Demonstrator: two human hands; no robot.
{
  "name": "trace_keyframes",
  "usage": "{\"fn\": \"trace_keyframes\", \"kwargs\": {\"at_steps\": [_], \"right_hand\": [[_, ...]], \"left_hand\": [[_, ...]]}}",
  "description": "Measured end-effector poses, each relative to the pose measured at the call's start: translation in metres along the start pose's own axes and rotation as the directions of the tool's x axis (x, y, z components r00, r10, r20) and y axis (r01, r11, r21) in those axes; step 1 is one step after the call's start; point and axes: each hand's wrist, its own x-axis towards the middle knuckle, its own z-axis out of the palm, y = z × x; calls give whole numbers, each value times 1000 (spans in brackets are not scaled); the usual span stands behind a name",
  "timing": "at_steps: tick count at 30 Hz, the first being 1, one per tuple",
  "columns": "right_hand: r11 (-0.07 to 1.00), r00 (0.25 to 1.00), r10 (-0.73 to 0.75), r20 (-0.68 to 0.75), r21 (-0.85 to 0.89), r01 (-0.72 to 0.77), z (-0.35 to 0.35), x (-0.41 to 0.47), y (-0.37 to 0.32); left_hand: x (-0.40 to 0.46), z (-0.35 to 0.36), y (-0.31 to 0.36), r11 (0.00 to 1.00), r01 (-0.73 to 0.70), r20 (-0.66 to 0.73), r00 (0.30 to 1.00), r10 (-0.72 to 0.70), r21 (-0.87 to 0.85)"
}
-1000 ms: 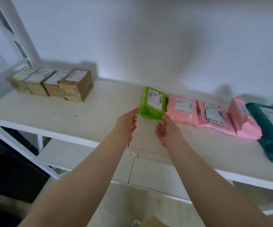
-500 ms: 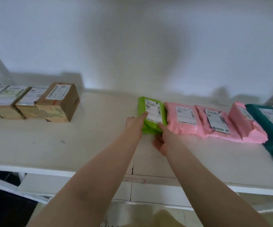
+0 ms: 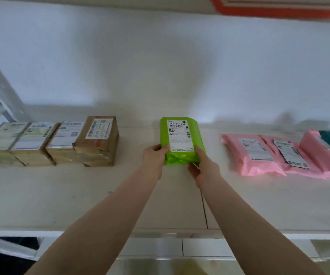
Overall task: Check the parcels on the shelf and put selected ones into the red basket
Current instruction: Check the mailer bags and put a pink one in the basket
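The white shelf (image 3: 41, 199) has bare room between the brown boxes (image 3: 98, 139) and pink parcels (image 3: 255, 153). There, left hand (image 3: 154, 161) and right hand (image 3: 203, 169) grip the green parcel (image 3: 180, 139), fingers underneath hidden.

Parcel storeroom, white shelf (image 3: 41, 195), labelled cardboard boxes (image 3: 98, 139), pink mailer bags (image 3: 253, 153)

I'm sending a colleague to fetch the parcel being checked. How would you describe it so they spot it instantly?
On the white shelf, look between the cardboard boxes and pink mailers. The green parcel sits there, gripped by both hands. It is the only bright green bag.
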Motion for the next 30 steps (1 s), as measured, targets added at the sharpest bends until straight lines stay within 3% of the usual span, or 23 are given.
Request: {"fn": "trace_keyframes", "kwargs": {"at_steps": [6,10,13,19,30], "right_hand": [[988,992,20,126,150,-39,44,-13,35],[980,983,45,180,184,-79,66,-19,62],[974,978,70,198,197,-110,74,-21,75],[975,972,81,221,183,-123,71,-21,83],[978,961,58,272,179,-109,65,-18,81]], "left_hand": [[-2,-66,19,987,-43,-11,999,42,-152],[-7,-87,15,969,68,13,998,-66,-237],[-1,-97,5,959,40,-33,998,-52,-281],[5,-99,-8,948,134,-128,976,-177,-289],[-5,-96,-3,912,101,-96,984,-150,-398]]}}
